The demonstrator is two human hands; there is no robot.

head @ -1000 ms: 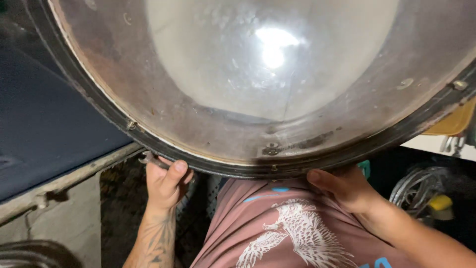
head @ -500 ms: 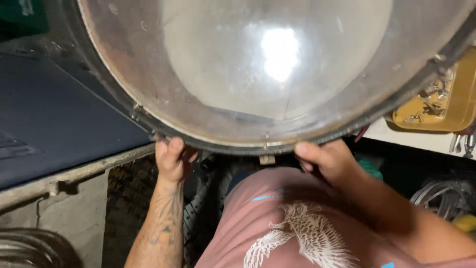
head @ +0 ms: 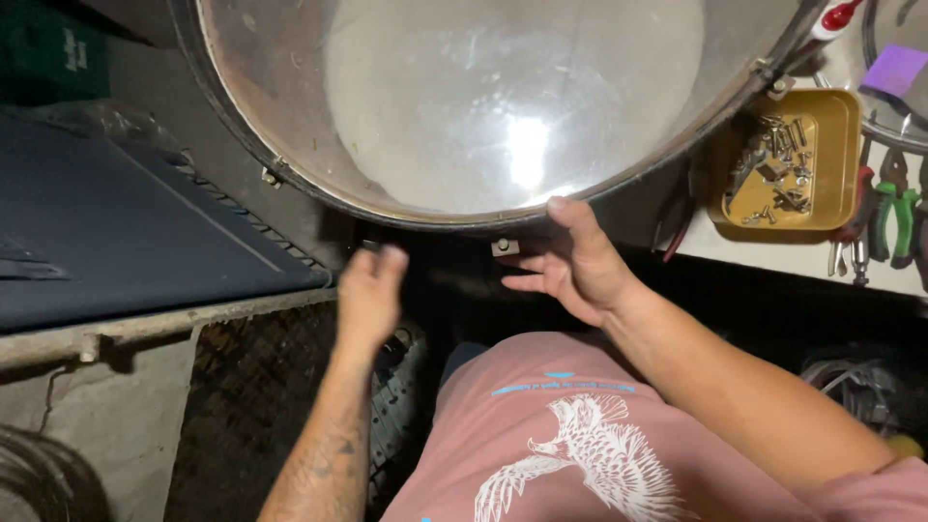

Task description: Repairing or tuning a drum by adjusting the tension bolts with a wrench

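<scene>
Dim workshop (dark mat (head: 126, 232)), concrete ledge (head: 106, 387).

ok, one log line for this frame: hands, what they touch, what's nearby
left hand: open, below drum rim, no contact | right hand: thumb on drum rim | nearby: yellow tray of screws, pliers

a glossy, translucent plastic-like skin (head: 503, 106) is seen at the top of the frame, ringed by a dark metal hoop (head: 290, 184). shiny metal screws fill a smooth yellow tray (head: 839, 164) at upper right.
</scene>
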